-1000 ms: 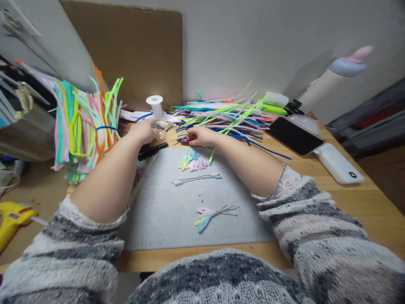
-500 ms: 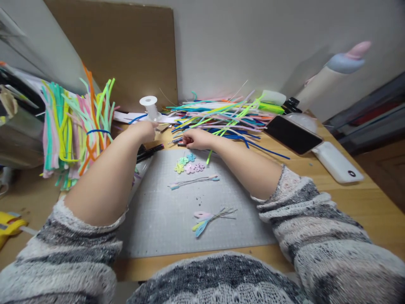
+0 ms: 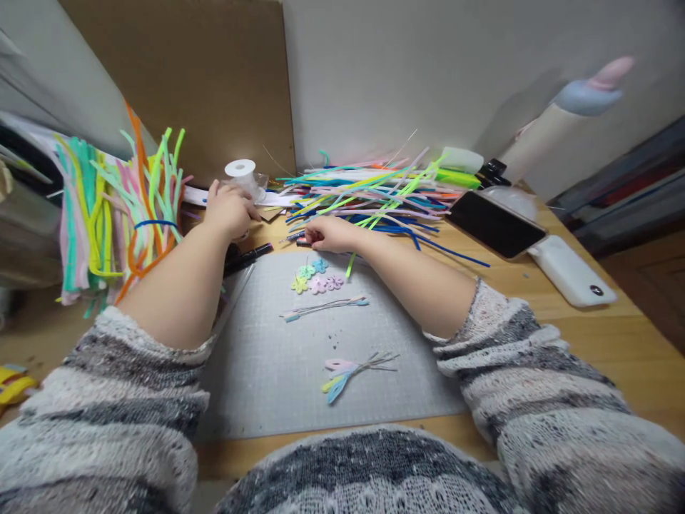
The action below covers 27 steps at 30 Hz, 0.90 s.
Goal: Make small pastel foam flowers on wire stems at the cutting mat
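My left hand [image 3: 229,210] is at the back left of the table, its fingers apart, close in front of a white spool [image 3: 240,170]. My right hand [image 3: 327,234] rests at the mat's far edge with its fingers curled; what is in them is hidden. A slim silver pen-like tool [image 3: 292,237] lies beside its fingertips. On the grey cutting mat [image 3: 257,385] are small pastel flowers [image 3: 318,284], a row of thin wire stems [image 3: 326,305] with coloured tips, and a bunch of wired pastel loops [image 3: 342,373].
Many loose pipe cleaners [image 3: 369,193] are piled against the wall. Banded pipe cleaners [image 3: 153,207] stand at the left. A black marker [image 3: 251,257] lies by my left forearm. To the right are a phone [image 3: 497,223] and a white device [image 3: 575,275].
My left hand has shifted left and up, and its fingers have spread beside the spool. My right hand stays almost where it was. The view has turned slightly.
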{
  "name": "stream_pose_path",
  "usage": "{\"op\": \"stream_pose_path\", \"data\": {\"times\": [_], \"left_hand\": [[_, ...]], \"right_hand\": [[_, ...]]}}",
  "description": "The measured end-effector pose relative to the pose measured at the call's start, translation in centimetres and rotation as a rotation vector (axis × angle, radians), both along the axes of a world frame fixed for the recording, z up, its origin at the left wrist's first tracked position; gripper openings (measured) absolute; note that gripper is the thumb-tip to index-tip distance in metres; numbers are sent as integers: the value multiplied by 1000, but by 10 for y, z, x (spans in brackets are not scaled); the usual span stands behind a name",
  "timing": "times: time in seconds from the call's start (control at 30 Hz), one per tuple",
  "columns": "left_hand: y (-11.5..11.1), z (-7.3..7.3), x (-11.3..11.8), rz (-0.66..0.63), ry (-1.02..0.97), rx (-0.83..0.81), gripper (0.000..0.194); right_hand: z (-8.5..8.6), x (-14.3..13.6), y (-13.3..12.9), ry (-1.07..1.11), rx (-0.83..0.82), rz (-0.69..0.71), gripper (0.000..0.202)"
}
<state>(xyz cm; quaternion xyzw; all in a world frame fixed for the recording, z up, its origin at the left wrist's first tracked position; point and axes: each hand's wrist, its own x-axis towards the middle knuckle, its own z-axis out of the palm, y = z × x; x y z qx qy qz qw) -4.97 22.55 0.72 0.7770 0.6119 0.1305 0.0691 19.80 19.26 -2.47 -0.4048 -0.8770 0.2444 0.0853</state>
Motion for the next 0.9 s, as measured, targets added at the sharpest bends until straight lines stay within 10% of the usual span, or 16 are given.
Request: {"op": "stream_pose_path", "data": {"times": [0.63, 0.9], "left_hand": [[6, -10, 12, 31, 429, -92, 37], [-5, 15, 15, -25, 405, 68, 22]], "right_hand": [[2, 7, -1, 77, -6, 58, 14], [32, 49, 3, 569, 39, -427, 17]]}}
